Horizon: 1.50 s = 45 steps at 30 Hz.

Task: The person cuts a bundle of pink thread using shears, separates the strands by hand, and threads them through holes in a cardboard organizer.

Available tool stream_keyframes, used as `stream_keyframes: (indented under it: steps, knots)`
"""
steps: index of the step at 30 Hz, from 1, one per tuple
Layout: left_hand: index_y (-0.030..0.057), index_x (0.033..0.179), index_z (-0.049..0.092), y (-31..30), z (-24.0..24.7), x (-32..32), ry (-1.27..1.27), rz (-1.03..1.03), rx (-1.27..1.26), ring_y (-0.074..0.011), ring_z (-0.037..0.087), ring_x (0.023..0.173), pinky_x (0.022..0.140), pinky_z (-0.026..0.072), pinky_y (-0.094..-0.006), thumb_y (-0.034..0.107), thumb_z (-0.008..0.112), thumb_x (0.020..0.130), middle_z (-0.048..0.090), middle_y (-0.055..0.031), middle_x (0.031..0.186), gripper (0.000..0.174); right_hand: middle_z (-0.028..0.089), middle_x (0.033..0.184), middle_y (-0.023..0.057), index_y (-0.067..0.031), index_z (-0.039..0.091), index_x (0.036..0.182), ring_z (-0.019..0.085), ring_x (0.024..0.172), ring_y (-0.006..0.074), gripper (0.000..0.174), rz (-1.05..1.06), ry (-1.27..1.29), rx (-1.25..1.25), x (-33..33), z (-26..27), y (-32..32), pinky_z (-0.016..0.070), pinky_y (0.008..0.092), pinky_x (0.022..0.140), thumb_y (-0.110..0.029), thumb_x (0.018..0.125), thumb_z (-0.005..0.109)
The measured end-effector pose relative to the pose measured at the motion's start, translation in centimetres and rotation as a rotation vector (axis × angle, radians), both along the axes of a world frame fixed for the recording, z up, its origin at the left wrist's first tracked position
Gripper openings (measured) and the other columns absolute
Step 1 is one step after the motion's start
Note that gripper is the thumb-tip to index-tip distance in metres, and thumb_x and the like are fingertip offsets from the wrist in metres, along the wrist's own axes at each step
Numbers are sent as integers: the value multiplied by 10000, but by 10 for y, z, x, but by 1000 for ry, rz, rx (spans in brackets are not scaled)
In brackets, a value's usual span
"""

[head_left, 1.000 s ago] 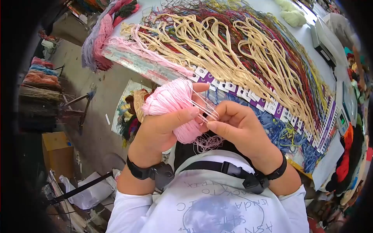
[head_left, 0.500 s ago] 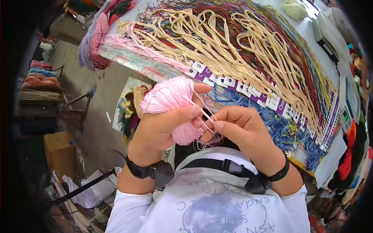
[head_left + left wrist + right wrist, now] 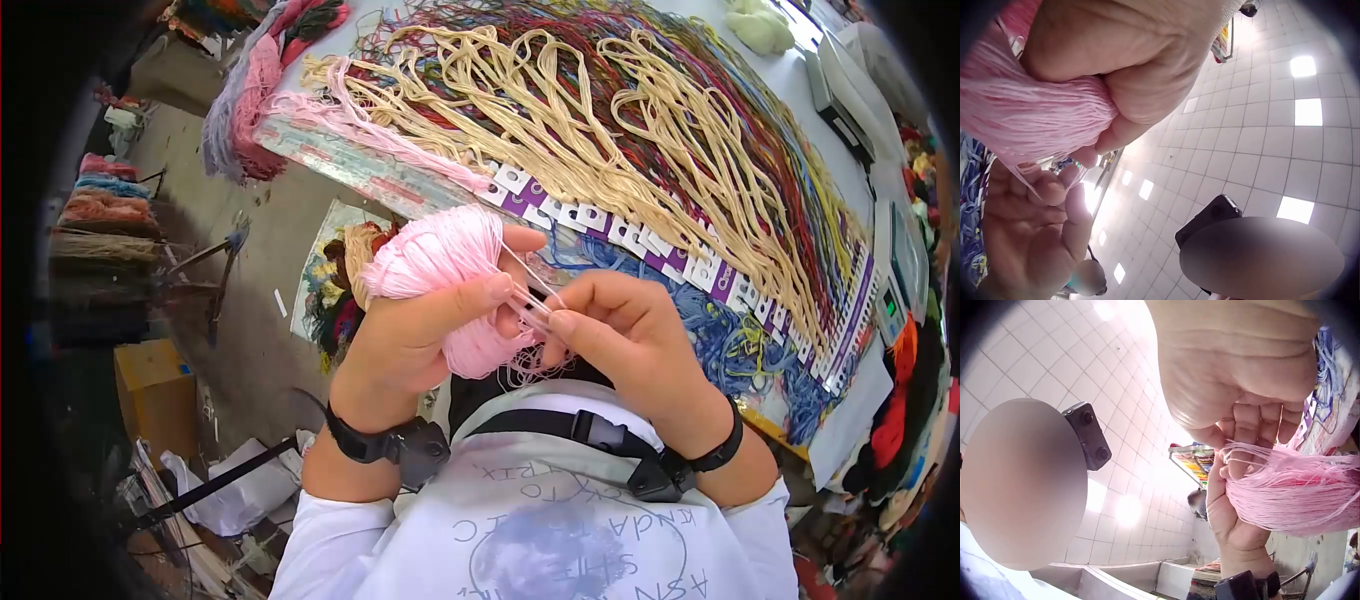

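Observation:
A thick bundle of pink thread [image 3: 435, 255] lies across my left hand [image 3: 425, 325], whose thumb and fingers curl round it in the head view. A few strands stretch from the bundle to my right hand [image 3: 630, 325], where thumb and forefinger pinch them. Loose pink loops dangle below the bundle between both hands. In the left wrist view the pink thread [image 3: 1041, 119] fans out under the left hand, with the right hand [image 3: 1035, 231] below it. The right wrist view has the right fingers at the strands beside the pink bundle [image 3: 1297, 487].
Cream skeins [image 3: 540, 130] lie over many-coloured threads on the table, along a row of white and purple punched cards [image 3: 620, 232]. Blue thread [image 3: 715, 340] is heaped at the near edge. Pink and mauve hanks [image 3: 250, 110] hang off the left corner. A scale [image 3: 890, 300] stands right.
The right hand has shifted slightly and its fingers have moved along the pinched strands. The left hand keeps its grip on the pink bundle. The view has tilted a little.

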<state>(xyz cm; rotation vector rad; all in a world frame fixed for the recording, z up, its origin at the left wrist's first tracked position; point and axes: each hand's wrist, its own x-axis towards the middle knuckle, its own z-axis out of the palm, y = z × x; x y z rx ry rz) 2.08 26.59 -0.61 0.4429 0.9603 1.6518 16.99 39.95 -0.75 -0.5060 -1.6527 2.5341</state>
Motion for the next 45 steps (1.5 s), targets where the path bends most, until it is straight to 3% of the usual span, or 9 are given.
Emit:
stream_keyframes:
  steps: [4, 8, 17, 19, 23, 25, 34, 42, 45]
  knots:
    - [-68, 1176, 505, 4, 3, 7, 10, 78, -31, -218, 623, 933, 822, 500, -332, 122, 592, 830, 615, -151, 1020, 404, 598, 780, 12, 37, 556, 1043, 536, 704, 29, 197, -129, 2, -36, -7, 7, -1, 410, 172, 592, -26, 858, 580]
    - [-67, 1176, 504, 3, 3, 8, -41, 81, -60, -253, 595, 1028, 896, 478, -372, 144, 579, 835, 579, -186, 1127, 407, 589, 772, 1, 36, 540, 1073, 529, 683, 21, 236, -39, -24, -35, -7, 4, 4, 404, 161, 580, -15, 848, 589]
    - [-69, 1191, 498, 2, 1, 9, -42, 63, -61, -270, 583, 1049, 917, 464, -382, 185, 586, 832, 568, -199, 1154, 449, 549, 698, -30, 36, 584, 1010, 478, 588, 10, 206, -68, -92, -73, -7, 9, 0, 362, 175, 509, -46, 827, 633]
    - [-70, 1194, 496, 3, -1, 9, -17, 61, -64, -269, 583, 1049, 917, 463, -381, 191, 586, 834, 568, -199, 1157, 454, 495, 620, -48, 27, 608, 954, 412, 539, 13, 207, -28, -77, 220, -7, 5, 0, 320, 196, 483, -89, 796, 675]
    - [-73, 1196, 493, 3, -2, 10, -16, 49, -76, -265, 581, 1053, 911, 461, -374, 208, 578, 838, 569, -196, 1160, 463, 408, 600, -81, -2, 630, 908, 346, 560, 6, 170, 51, -190, 378, -9, 17, -3, 255, 180, 499, -61, 769, 709]
    - [-74, 1196, 493, 3, -2, 11, -18, 47, -68, -263, 582, 1049, 908, 462, -372, 210, 576, 838, 572, -194, 1156, 465, 383, 534, -57, -4, 635, 808, 339, 501, 31, 121, -13, -173, 453, -9, 10, -5, 272, 237, 460, -105, 767, 688]
    - [-85, 1201, 487, 1, 6, 7, 19, 25, -27, -262, 584, 1043, 918, 452, -366, 238, 592, 819, 575, -194, 1154, 510, 583, 749, 5, -2, 579, 806, 519, 685, 66, 80, -156, 77, 219, -5, -6, -2, 417, 227, 621, -72, 816, 616]
    - [-91, 1212, 484, -1, 4, 9, 36, 82, -16, -286, 540, 1129, 979, 410, -397, 236, 598, 802, 513, -226, 1260, 536, 591, 772, 10, 8, 544, 848, 518, 672, 43, 70, -104, 1, 28, -10, 3, -9, 409, 191, 589, -56, 848, 573]
    - [-85, 1223, 497, -2, 4, 9, -52, 31, 96, -216, 561, 1079, 932, 430, -336, 147, 577, 860, 549, -168, 1218, 438, 576, 736, -8, 18, 570, 885, 476, 637, 21, 99, -167, 33, 117, -19, 2, -18, 380, 180, 561, -66, 838, 597]
